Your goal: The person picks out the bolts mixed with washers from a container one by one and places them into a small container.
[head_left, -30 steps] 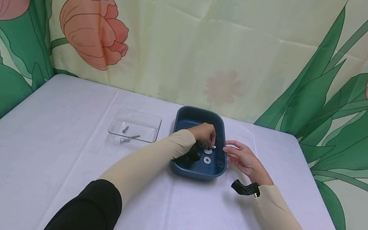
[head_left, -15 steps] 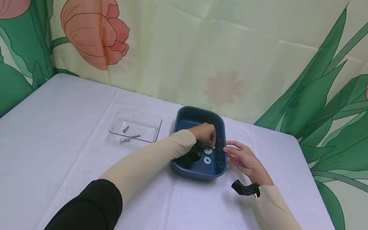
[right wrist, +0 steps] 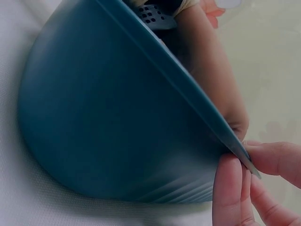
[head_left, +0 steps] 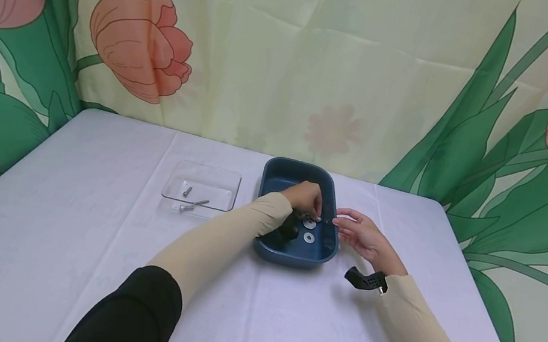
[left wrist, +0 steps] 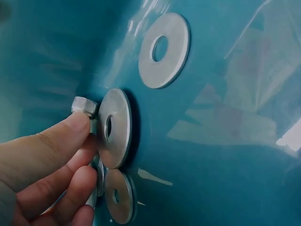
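Inside a dark blue bin (head_left: 291, 261), my left hand (head_left: 306, 197) reaches down. In the left wrist view its thumb and fingers pinch a silver socket-head bolt (left wrist: 84, 106), whose knurled head shows above the thumb while the shank is mostly hidden by the fingers. Flat steel washers lie on the bin floor: a large washer (left wrist: 114, 128) right beside the bolt, a smaller washer (left wrist: 119, 197) below, and another large washer (left wrist: 164, 51) apart from them. At the bin's right side, my right hand (head_left: 361, 235) pinches the rim (right wrist: 202, 115) between thumb and fingers.
Left of the bin stands a clear plastic tray (head_left: 171, 198) with several bolts (head_left: 187, 192) in it. A white cloth (head_left: 78, 222) covers the table, and a printed curtain (head_left: 282, 62) hangs behind its far edge.
Almost nothing differs. The left hand shifts very slightly at the washers, and less of the shiny metal by its fingertips shows than one second ago. The right hand stays at the rim.
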A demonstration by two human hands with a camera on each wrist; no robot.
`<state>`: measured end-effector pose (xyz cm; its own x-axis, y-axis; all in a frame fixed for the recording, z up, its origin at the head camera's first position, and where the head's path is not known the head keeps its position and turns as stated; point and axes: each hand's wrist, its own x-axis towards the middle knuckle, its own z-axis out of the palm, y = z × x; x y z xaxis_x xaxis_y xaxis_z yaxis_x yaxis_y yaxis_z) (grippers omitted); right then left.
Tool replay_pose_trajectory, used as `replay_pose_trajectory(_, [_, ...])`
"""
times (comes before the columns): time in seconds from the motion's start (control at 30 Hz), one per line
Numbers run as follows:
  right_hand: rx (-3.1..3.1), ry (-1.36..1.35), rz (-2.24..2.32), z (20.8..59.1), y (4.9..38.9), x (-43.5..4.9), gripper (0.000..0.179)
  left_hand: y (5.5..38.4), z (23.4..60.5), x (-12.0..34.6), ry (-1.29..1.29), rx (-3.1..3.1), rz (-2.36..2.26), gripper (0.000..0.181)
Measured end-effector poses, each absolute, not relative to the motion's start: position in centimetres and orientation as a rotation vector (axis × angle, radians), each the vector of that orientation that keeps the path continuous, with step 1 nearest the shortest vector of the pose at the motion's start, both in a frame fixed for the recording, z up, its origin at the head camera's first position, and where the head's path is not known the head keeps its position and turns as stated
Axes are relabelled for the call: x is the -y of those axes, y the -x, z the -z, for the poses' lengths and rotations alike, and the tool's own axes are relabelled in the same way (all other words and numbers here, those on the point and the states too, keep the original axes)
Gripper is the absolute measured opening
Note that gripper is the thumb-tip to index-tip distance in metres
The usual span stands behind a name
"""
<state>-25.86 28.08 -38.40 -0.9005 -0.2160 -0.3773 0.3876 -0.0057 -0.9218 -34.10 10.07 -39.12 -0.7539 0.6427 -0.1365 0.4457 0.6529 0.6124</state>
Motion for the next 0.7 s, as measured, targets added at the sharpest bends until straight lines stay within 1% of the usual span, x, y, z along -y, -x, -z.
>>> replay_pose_trajectory(0.17, [-1.866,-0.175,1.957,38.26,25.75,-28.08,0.021,34.05,38.69,-9.92,-0.887,-2.576,-0.791,0.009])
replay_pose_trajectory(0.7, [-1.927,-0.222,1.924,38.54,26.03,-28.08,0.029,33.92,38.41,-9.44,-0.844,-2.575,-0.850,0.005])
